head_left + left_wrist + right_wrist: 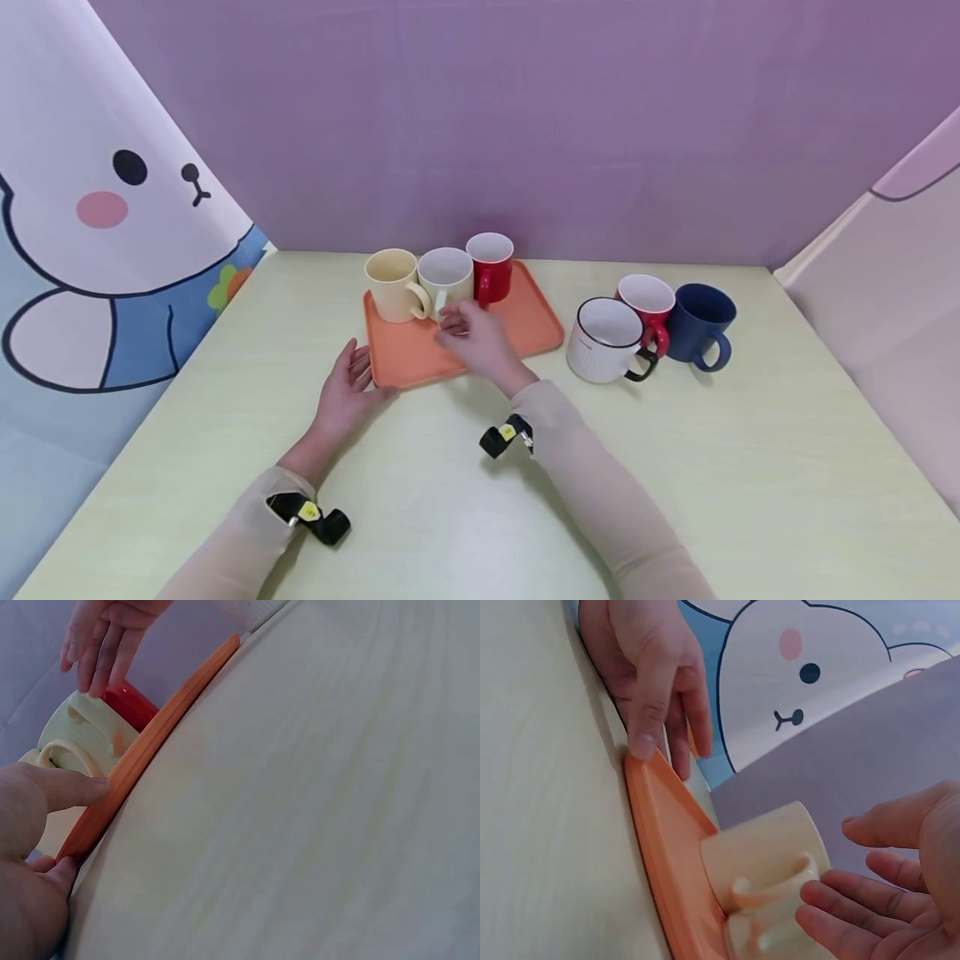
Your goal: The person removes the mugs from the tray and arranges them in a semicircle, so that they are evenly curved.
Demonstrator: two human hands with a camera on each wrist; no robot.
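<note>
An orange tray holds a cream mug, a pale greenish-white mug and a red mug side by side along its back. My left hand is at the tray's near left corner, thumb on the rim and fingers extended along the left side. Over the tray, my right hand hovers just in front of the pale mug's handle, its fingers loosely bent around nothing. In the right wrist view, the right fingertips overlap the cream mug's handle.
Right of the tray stand a white ribbed mug with a black rim and handle, a second red mug and a navy mug, close together. A purple backdrop rises behind the table's far edge.
</note>
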